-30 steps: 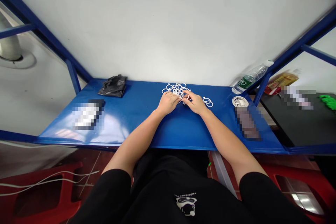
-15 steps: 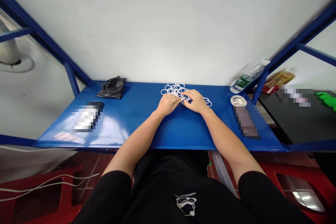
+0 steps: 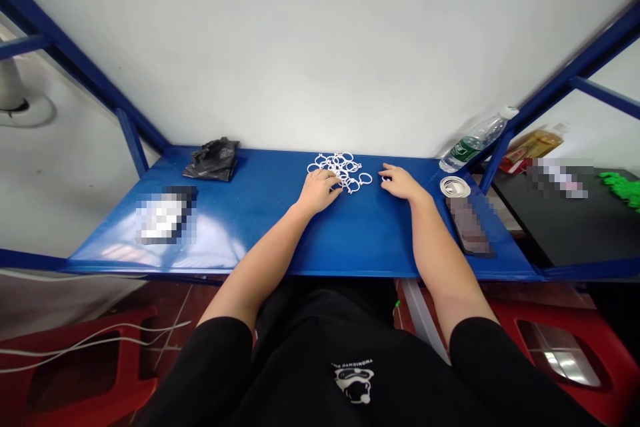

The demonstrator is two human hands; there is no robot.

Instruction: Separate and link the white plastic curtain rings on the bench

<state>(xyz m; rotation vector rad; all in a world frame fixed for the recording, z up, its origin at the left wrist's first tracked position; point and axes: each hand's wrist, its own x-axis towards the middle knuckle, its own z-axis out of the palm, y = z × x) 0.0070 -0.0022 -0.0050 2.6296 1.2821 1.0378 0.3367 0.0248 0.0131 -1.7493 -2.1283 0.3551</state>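
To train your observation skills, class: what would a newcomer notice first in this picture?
The eye goes first to the heap of white plastic rings at the middle of the blue table. The left hand rests on its near edge, the right hand flat on the table beside it. A water bottle leans at the far right corner.

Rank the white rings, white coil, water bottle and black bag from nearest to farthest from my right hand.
1. White plastic rings, just left of the right hand.
2. White coil, to its right.
3. Water bottle, back right.
4. Black plastic bag, far left.
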